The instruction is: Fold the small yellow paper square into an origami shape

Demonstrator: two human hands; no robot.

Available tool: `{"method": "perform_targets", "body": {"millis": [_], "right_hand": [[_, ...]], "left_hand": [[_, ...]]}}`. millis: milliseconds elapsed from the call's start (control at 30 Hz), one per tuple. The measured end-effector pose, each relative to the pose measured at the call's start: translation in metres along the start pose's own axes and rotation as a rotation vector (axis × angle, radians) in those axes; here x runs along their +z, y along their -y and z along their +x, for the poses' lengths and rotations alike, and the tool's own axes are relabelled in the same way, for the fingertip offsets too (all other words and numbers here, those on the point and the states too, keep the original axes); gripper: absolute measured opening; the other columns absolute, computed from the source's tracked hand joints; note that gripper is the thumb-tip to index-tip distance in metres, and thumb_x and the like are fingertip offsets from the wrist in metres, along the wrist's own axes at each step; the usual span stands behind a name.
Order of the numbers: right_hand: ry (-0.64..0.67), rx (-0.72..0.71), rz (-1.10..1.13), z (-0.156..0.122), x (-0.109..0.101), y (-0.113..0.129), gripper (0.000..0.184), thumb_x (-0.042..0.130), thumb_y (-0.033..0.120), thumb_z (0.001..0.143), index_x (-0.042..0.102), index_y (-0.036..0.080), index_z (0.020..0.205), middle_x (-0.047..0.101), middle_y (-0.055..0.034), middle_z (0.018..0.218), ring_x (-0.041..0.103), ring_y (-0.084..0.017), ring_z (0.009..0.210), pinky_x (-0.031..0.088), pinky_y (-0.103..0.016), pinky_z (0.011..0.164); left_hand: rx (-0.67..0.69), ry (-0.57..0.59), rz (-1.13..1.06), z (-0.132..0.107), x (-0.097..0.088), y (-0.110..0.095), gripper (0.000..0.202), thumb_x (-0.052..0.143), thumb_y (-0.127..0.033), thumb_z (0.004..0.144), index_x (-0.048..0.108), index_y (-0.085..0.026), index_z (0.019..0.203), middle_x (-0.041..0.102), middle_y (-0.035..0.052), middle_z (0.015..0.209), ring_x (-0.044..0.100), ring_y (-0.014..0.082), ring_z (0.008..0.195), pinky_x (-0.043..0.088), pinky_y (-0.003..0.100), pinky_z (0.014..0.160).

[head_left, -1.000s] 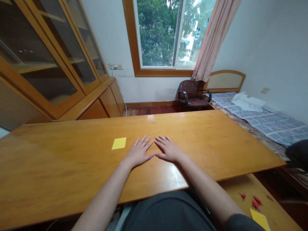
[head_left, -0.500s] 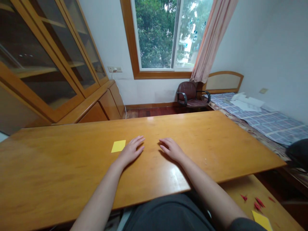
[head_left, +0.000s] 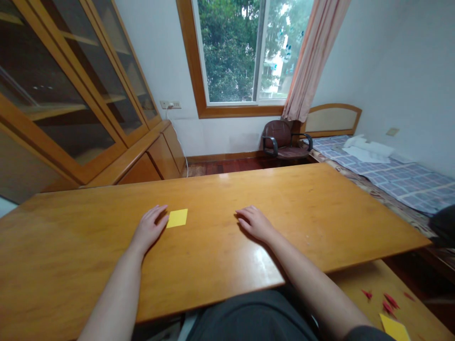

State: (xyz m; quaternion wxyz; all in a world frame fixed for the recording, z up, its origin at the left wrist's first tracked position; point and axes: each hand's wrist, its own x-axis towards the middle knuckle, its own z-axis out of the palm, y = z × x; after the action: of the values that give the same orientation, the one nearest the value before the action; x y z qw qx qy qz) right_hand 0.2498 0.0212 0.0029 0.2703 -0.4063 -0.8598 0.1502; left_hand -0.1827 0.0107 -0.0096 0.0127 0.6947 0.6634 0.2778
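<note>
A square sheet of yellow paper (head_left: pixel 177 218) lies flat on the wooden table (head_left: pixel 209 265). Just to its left, my left hand (head_left: pixel 151 227) rests with fingers apart, the thumb close to the sheet's left edge. Whether the thumb touches the paper I cannot tell. Farther right, my right hand (head_left: pixel 255 222) lies low over the bare tabletop, fingers stretched toward the left and nothing in them.
A lower surface (head_left: pixel 362 279) at the bottom right holds several small red folded pieces (head_left: pixel 390 303) and another yellow sheet (head_left: pixel 394 327). Beyond the table stand a brown armchair (head_left: pixel 280 137), a glass-fronted cabinet (head_left: pixel 103 156) and a bed (head_left: pixel 387 166).
My left hand has moved left, from the right side of the yellow paper to its left side. The right hand has stayed almost in place. The view has shifted slightly.
</note>
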Motion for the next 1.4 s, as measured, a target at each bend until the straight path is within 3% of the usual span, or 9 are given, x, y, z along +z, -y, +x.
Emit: {"method": "perform_targets", "body": {"millis": [233,467,733,867,1033,1167,1300,1400], "right_hand": [[-0.010,-0.008,0.007,-0.001,-0.001,0.002,0.031,0.053,0.028,0.097,0.066,0.019,0.124,0.072,-0.0101,0.110,0.062,-0.023,0.105,0.047,-0.039,0.096],[-0.014,-0.017,0.008,-0.001,0.000,0.001,0.030,0.053,0.026,0.096,0.066,0.018,0.123,0.073,-0.0088,0.109,0.061,-0.023,0.105,0.047,-0.038,0.096],[0.003,0.018,0.032,0.003,0.000,0.004,0.030,0.056,0.026,0.095,0.067,0.019,0.121,0.072,-0.0086,0.110,0.059,-0.023,0.106,0.046,-0.038,0.096],[0.005,0.067,0.073,0.007,0.003,0.003,0.030,0.061,0.027,0.092,0.068,0.020,0.120,0.072,-0.0080,0.109,0.060,-0.023,0.104,0.047,-0.038,0.095],[0.037,0.068,0.075,0.009,0.006,-0.002,0.040,0.069,0.032,0.088,0.065,0.021,0.125,0.069,-0.0091,0.116,0.058,-0.024,0.109,0.045,-0.040,0.098],[0.073,0.051,0.038,0.011,0.007,-0.005,0.057,0.074,0.040,0.083,0.058,0.022,0.135,0.062,-0.0105,0.131,0.053,-0.027,0.121,0.042,-0.044,0.104],[0.084,0.038,0.019,0.018,0.010,-0.010,0.068,0.077,0.046,0.080,0.054,0.023,0.139,0.058,-0.0117,0.137,0.052,-0.029,0.124,0.042,-0.046,0.105],[0.058,0.041,0.018,0.025,0.014,-0.013,0.067,0.077,0.048,0.079,0.055,0.023,0.138,0.059,-0.0118,0.136,0.052,-0.029,0.123,0.042,-0.046,0.104]], "left_hand": [[0.072,0.165,0.049,-0.004,0.002,-0.009,0.057,0.052,-0.057,0.084,0.062,-0.023,0.129,0.062,0.0071,0.139,0.046,0.0307,0.138,0.034,0.050,0.119],[0.101,0.215,0.059,-0.006,0.005,-0.020,0.057,0.052,-0.058,0.086,0.062,-0.023,0.130,0.058,0.0067,0.142,0.045,0.0305,0.139,0.032,0.051,0.119],[0.304,0.270,0.028,-0.006,0.023,-0.074,0.054,0.050,-0.056,0.091,0.056,-0.025,0.135,0.059,0.0074,0.141,0.049,0.0278,0.135,0.035,0.048,0.117],[0.344,0.284,0.045,-0.008,0.038,-0.098,0.057,0.049,-0.055,0.093,0.050,-0.023,0.141,0.056,0.0104,0.143,0.048,0.0282,0.135,0.035,0.047,0.117],[0.297,0.232,0.094,-0.007,0.062,-0.127,0.063,0.048,-0.050,0.095,0.037,-0.020,0.149,0.053,0.0130,0.145,0.045,0.0298,0.137,0.028,0.052,0.120],[0.249,0.180,0.113,-0.002,0.079,-0.156,0.063,0.053,-0.047,0.093,0.039,-0.020,0.149,0.055,0.0139,0.141,0.047,0.0318,0.134,0.030,0.052,0.118],[0.227,0.135,0.117,0.001,0.087,-0.176,0.063,0.056,-0.046,0.092,0.042,-0.017,0.146,0.059,0.0161,0.134,0.051,0.0337,0.128,0.035,0.052,0.113],[0.249,0.124,0.094,0.000,0.085,-0.177,0.060,0.055,-0.044,0.093,0.043,-0.017,0.145,0.059,0.0159,0.133,0.052,0.0326,0.127,0.037,0.051,0.112]]}}
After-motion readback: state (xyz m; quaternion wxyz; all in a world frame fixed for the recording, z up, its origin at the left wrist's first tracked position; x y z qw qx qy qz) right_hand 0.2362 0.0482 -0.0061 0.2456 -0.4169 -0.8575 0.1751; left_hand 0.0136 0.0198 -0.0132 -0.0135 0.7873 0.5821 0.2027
